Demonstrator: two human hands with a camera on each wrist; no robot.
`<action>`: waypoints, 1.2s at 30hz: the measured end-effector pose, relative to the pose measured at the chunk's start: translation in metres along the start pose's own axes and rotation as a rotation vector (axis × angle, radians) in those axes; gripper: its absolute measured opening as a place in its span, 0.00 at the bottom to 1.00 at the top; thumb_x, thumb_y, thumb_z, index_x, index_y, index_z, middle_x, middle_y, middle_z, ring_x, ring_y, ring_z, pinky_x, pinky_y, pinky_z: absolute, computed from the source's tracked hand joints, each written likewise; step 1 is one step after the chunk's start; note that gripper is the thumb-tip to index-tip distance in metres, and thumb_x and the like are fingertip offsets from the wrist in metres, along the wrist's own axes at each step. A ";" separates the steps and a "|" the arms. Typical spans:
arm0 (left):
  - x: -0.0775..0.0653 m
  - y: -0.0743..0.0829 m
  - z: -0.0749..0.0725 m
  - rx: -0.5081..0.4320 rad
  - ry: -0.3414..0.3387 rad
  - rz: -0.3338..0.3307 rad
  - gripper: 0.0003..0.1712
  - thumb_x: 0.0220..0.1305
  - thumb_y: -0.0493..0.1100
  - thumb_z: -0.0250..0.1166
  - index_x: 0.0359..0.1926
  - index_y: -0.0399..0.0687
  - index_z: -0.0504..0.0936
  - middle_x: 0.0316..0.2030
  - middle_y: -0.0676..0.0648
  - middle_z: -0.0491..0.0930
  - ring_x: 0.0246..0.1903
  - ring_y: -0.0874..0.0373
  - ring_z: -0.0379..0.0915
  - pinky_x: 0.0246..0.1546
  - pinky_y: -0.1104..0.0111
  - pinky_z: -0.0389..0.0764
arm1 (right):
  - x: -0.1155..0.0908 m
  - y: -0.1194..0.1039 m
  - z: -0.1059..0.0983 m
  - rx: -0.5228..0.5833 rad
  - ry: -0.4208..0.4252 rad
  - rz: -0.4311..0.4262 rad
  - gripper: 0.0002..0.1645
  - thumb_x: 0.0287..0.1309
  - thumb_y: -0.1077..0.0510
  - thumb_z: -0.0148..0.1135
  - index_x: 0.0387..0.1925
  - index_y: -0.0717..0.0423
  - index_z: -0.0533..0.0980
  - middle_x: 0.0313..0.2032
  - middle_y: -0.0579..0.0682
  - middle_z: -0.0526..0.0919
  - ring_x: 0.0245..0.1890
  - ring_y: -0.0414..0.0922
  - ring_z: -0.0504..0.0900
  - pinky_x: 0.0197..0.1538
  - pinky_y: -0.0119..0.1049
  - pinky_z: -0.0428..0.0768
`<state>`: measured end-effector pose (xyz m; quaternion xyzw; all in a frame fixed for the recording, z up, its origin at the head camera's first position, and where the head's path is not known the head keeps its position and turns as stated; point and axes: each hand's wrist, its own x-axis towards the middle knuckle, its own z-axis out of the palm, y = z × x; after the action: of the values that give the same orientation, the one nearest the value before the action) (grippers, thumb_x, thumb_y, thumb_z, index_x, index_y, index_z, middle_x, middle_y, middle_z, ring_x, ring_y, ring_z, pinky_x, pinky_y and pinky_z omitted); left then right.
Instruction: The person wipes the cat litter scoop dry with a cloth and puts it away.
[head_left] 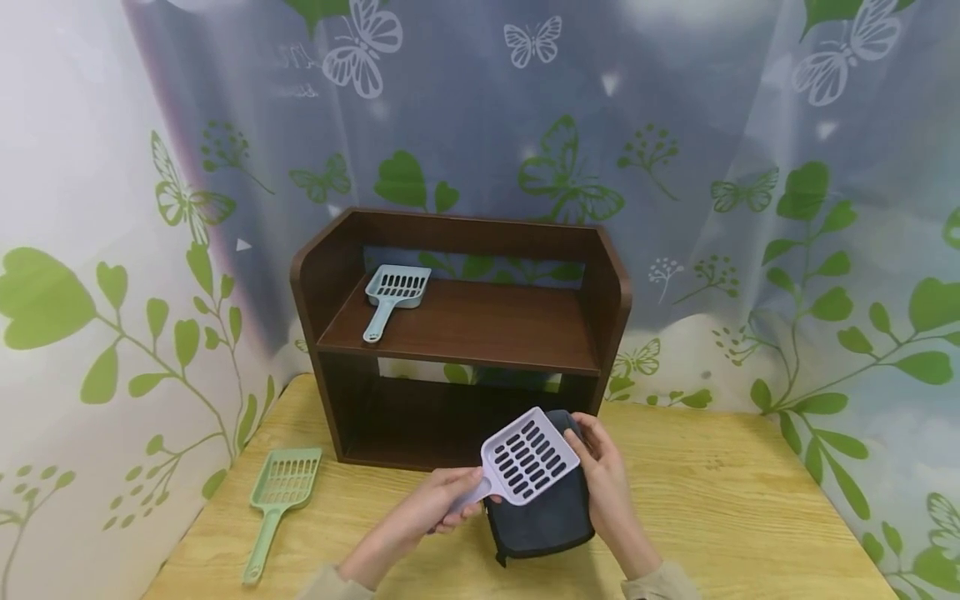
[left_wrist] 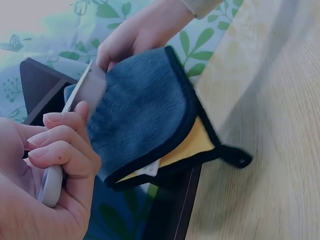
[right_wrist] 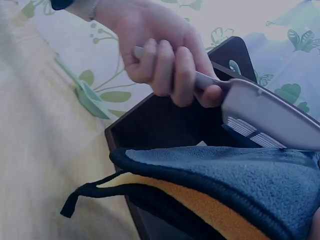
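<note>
My left hand (head_left: 429,506) grips the handle of a pale purple litter scoop (head_left: 527,455), its slotted head pointing up and right. In my right hand (head_left: 606,487) is a folded dark blue-grey cleaning cloth (head_left: 543,527), pinched near its upper right edge. The scoop head overlaps the cloth in the head view. Seen from the left wrist, the cloth (left_wrist: 145,107) has black edging, a corner loop, a small white label and a yellow-orange inner face. At the right wrist view's edge, only a bit of my right hand shows beside the cloth (right_wrist: 235,172).
A dark brown two-tier shelf (head_left: 465,329) stands at the back of the wooden table (head_left: 720,500). On its upper board, at the left, lies a light blue litter scoop (head_left: 401,287). A green litter scoop (head_left: 279,500) lies on the table at the left. Patterned curtains hang behind.
</note>
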<state>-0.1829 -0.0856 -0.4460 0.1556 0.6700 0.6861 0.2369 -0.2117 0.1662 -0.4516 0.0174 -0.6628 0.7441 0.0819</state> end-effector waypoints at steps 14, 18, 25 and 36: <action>0.002 -0.003 -0.013 0.042 0.105 0.001 0.25 0.79 0.51 0.52 0.53 0.30 0.79 0.21 0.54 0.69 0.15 0.69 0.52 0.15 0.79 0.54 | -0.005 0.003 -0.003 0.055 -0.046 0.062 0.15 0.72 0.60 0.59 0.56 0.57 0.71 0.48 0.41 0.79 0.49 0.39 0.78 0.48 0.30 0.80; 0.002 -0.001 -0.017 0.050 0.131 0.002 0.25 0.79 0.51 0.52 0.54 0.30 0.79 0.21 0.54 0.69 0.15 0.69 0.51 0.15 0.79 0.54 | -0.013 0.006 -0.009 0.103 -0.056 0.085 0.11 0.73 0.60 0.57 0.54 0.51 0.72 0.48 0.40 0.80 0.48 0.38 0.80 0.48 0.31 0.81; 0.000 0.002 -0.016 0.044 0.117 -0.004 0.26 0.80 0.51 0.51 0.54 0.30 0.79 0.23 0.54 0.69 0.17 0.68 0.52 0.15 0.79 0.54 | -0.015 0.006 -0.010 0.158 -0.073 0.098 0.12 0.75 0.58 0.55 0.56 0.51 0.70 0.49 0.43 0.78 0.47 0.39 0.80 0.47 0.32 0.81; -0.002 0.005 -0.012 0.069 0.020 -0.002 0.25 0.80 0.52 0.51 0.53 0.32 0.80 0.23 0.53 0.70 0.17 0.68 0.53 0.16 0.78 0.54 | 0.000 -0.001 0.000 0.115 -0.070 0.010 0.11 0.73 0.60 0.57 0.54 0.54 0.72 0.46 0.43 0.79 0.45 0.39 0.78 0.46 0.30 0.80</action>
<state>-0.1878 -0.0967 -0.4418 0.1560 0.6957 0.6640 0.2255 -0.2116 0.1666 -0.4507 0.0450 -0.6216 0.7802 0.0536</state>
